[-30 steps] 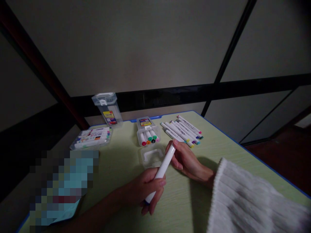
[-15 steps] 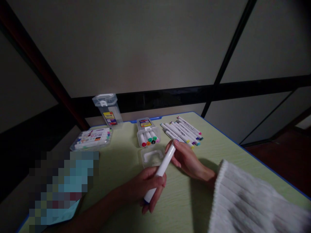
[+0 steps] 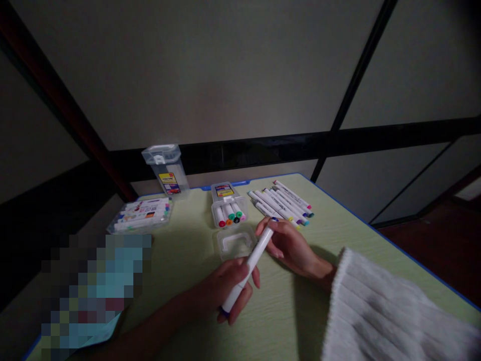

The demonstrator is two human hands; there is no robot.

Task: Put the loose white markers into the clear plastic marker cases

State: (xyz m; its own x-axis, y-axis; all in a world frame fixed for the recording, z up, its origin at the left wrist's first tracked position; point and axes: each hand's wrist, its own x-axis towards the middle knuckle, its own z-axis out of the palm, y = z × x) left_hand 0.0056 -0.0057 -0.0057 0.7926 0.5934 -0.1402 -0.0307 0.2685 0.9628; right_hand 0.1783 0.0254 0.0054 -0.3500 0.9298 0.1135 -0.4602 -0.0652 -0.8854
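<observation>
"White marker (image 3: 259,250): where do we have it?"

"Slanted above the pale green table (image 3: 270,331), held at 2 places. Our left hand (image 3: 225,286) curls round its lower part; our right hand (image 3: 296,250) has fingers and thumb closed on its upper end."

"What do we see beyond?"

"1 open clear case (image 3: 224,191), lying down with capped markers (image 3: 230,213) inside, and loose markers (image 3: 281,203) spread to its right."

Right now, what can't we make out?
Head view: upper end of smooth white cylindrical marker, partly covered by right hand.
Head view: flat cyan object, details pixelated over.
Head view: printing on loose white coloured-cap markers, too small.
Head view: white ribbed fabric sleeve, cut off by frame edge.
</observation>
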